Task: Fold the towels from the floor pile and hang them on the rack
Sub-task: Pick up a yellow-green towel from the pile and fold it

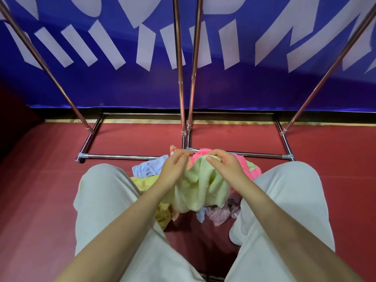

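A pale green towel is held up above the floor pile, between the knees of the light trousers, and it is gripped along its upper edge by both hands. The left hand is curled over the towel's left corner, its fingers bent and closed on the cloth. The right hand is set just beside it on the towel's right, with the fingers curled over the top edge and the thumb pressed against the fabric. Under and around the green towel, other pieces are heaped on the red floor: a light blue towel to its left, a yellow one below that, a pink one behind and to its right, and a mauve knitted one beneath its lower right. Beyond the green towel, the chrome rack is stood on the floor, its base bar lying just behind the pile, with a blue banner behind it.
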A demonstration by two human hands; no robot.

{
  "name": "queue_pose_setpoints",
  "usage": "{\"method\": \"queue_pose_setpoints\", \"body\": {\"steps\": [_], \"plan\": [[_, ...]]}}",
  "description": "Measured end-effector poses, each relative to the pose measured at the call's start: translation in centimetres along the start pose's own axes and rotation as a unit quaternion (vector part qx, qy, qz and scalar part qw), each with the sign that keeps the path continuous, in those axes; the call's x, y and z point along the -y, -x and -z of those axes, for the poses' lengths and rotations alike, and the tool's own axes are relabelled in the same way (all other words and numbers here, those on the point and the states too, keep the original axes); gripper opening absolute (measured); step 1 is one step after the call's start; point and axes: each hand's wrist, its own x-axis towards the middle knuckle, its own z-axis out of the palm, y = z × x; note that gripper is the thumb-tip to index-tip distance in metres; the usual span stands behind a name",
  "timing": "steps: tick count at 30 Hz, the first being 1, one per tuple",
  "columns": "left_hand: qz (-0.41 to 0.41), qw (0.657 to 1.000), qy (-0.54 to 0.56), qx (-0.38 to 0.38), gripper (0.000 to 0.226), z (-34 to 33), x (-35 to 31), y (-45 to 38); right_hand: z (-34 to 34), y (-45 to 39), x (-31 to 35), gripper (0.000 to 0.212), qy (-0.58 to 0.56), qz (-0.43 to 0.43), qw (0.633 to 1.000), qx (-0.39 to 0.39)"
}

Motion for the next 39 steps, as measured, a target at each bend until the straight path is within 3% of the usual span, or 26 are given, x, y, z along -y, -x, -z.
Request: {"method": "queue_pose_setpoints", "body": {"steps": [6,9,13,17,24,33,39], "plan": [[-0.074,0.994,-0.064,0.043,0.033,-1.4,0.9,0.4,0.7,0.9,0.5,0.016,-0.047,0.008,0.999,-0.018],[-0.092,0.992,-0.065,0.053,0.022,-2.0,1.0,0.9,0.7,1.2,0.5,0.017,-0.054,0.016,0.998,-0.016],[-0.064,0.995,-0.039,0.069,0.009,-2.5,0.9,1.5,0.5,1.2,0.2,0.024,-0.041,0.026,0.999,-0.015],[-0.038,0.997,-0.014,0.068,0.013,-2.3,0.9,1.5,0.3,1.1,-0.7,0.022,0.005,0.025,0.999,-0.033],[-0.048,0.999,-0.002,-0.001,0.02,-0.8,0.4,1.2,-0.2,1.0,-2.0,0.01,0.152,0.052,0.987,-0.029],[-0.049,0.988,0.01,-0.149,0.02,2.1,-0.8,0.6,-0.1,1.2,-3.1,0.02,0.226,0.042,0.973,0.009],[-0.011,0.982,0.02,-0.187,0.013,4.2,-0.4,0.0,0.4,1.5,-4.5,0.025,0.241,0.006,0.97,0.007]]}}
